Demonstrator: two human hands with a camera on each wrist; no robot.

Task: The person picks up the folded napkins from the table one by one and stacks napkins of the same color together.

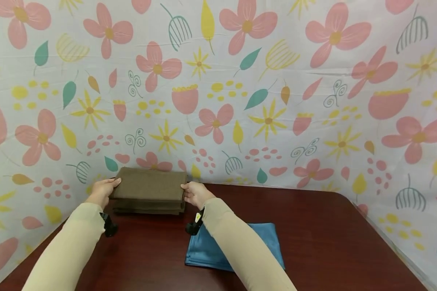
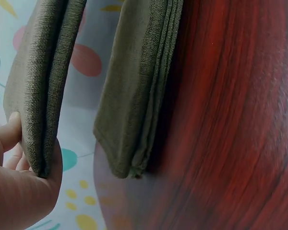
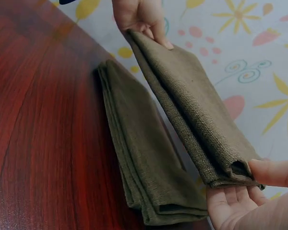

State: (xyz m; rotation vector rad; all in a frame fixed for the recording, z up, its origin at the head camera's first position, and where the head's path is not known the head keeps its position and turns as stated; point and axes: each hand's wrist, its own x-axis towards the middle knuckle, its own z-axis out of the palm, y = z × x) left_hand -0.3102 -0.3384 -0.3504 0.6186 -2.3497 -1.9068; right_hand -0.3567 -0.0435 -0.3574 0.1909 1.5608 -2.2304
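Left hand: the left hand (image 1: 102, 191) pinches the left edge of the top towel (image 1: 151, 184), thumb on the upper face and the other fingers under it; the left wrist view shows the thumb (image 2: 9, 132) pressed against the folded edge.
Right hand: the right hand (image 1: 194, 193) grips the towel's right edge the same way, thumb (image 3: 271, 171) on top and fingers (image 3: 230, 201) curled beneath.
Top towel: a folded brown towel, held level between both hands just above the pile (image 1: 147, 207); the wrist views show a clear gap between the two, so it is not resting there.
Pile: folded brown towels stacked flat on the desk (image 1: 320, 226) at its far left corner, close to the flowered cloth (image 1: 276, 81); the layered edges show plainly in the right wrist view (image 3: 149, 172).
Blue cloth: a blue cloth (image 1: 266, 238) lies flat on the desk nearer the person, to the right of the pile and apart from it, partly hidden under the right forearm.
Desk: dark red-brown wood with a glossy top.
Backdrop: a white cloth printed with pink flowers, yellow stars and teal leaves hangs behind and to both sides of the desk.
Sleeves: both arms wear cream sleeves (image 1: 240, 250) down to the wrists, each with a small black camera mount under it.
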